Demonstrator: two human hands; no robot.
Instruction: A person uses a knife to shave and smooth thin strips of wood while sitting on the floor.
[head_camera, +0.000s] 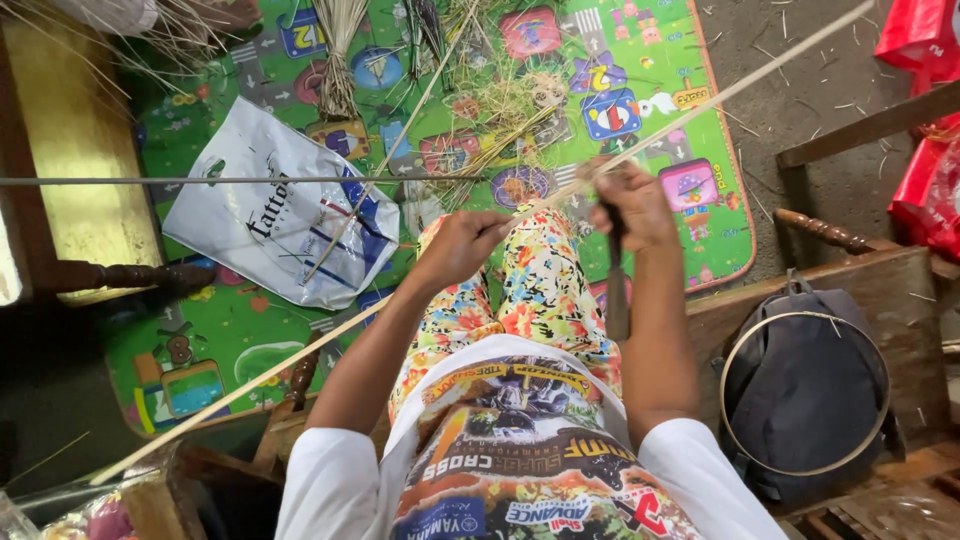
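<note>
At the far left a wooden bench (70, 150) stands beside the green play mat (200, 330); a white plastic bag (270, 215) lies on the mat, with bundles of dry fibre (340, 60) beyond it; a long pale cane strip (250, 385) runs slantwise from lower left to upper right across the person's lap; the left hand (462, 245) is closed round it, pinching it over the flowered trousers (540, 290); the right hand (632, 205) grips a knife (617, 290), blade pointing down, against the strip; the step looks like shaving or splitting the cane, and the next stroke calls for a steady pull with the blade kept shallow; at right a dark backpack (800, 390) rests on a wooden seat (905, 300) with a thin hoop (735, 355) on it.
</note>
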